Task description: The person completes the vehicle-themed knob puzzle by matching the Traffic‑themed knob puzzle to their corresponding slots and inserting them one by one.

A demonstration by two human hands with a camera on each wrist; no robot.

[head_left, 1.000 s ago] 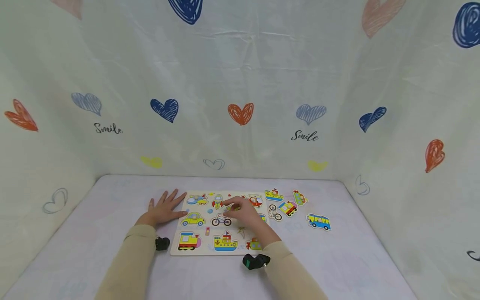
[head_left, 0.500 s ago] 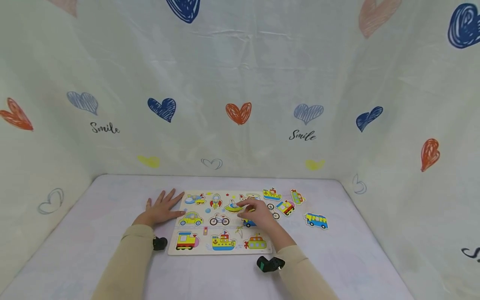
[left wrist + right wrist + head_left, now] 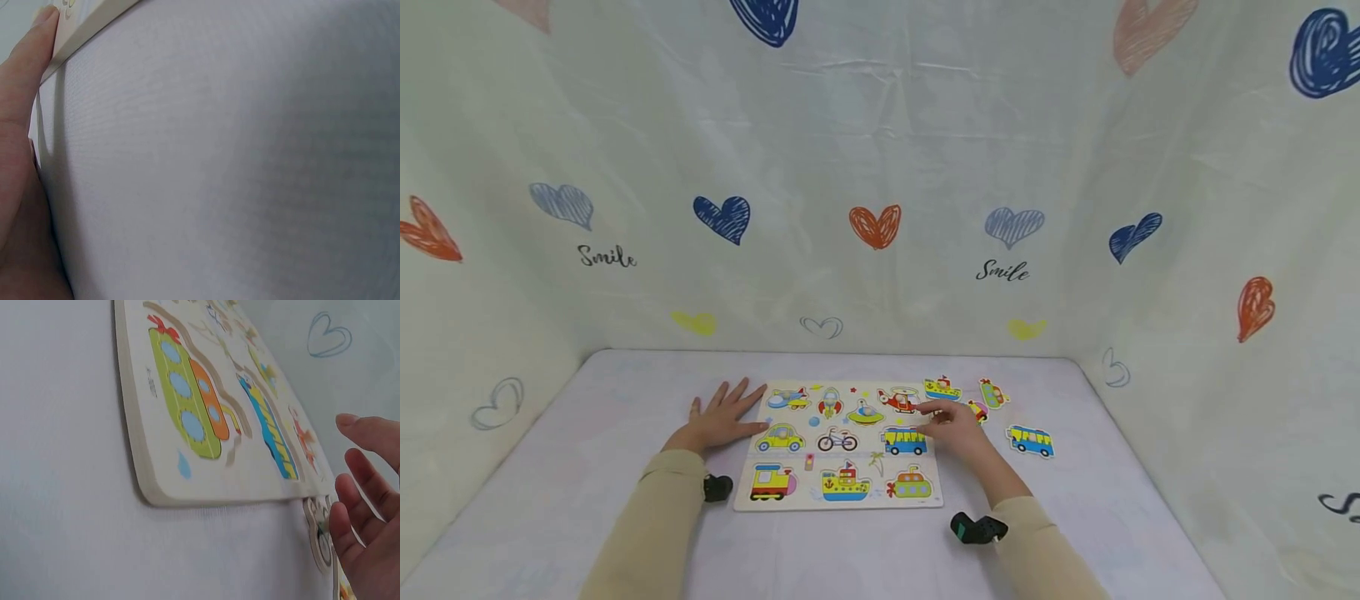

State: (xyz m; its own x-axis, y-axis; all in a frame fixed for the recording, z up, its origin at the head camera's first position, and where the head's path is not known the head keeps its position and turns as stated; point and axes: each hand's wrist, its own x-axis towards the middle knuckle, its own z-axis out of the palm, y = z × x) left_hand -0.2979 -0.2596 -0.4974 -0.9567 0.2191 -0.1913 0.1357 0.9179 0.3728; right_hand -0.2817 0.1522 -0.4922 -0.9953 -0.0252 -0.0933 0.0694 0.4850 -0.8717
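Note:
A pale wooden puzzle board with vehicle pictures lies on the table. My left hand has its fingers spread at the board's left edge, and the left wrist view shows its thumb on the board's edge. Over the right edge hovers my right hand, fingers loosely bent and holding nothing. Below those fingers, a bicycle piece lies beside the board in the right wrist view; the hand hides it from the head view. Near the hand are the board's blue bus picture and red helicopter picture.
Right of the board lie loose pieces: a ship, a submarine, a bus and a train partly covered by the right hand. A white curtain with printed hearts stands behind and beside the table.
My right hand has moved rightward from over the middle of the board to its right edge, uncovering the flying saucer, helicopter and bus pictures. The left hand stays at the left edge.

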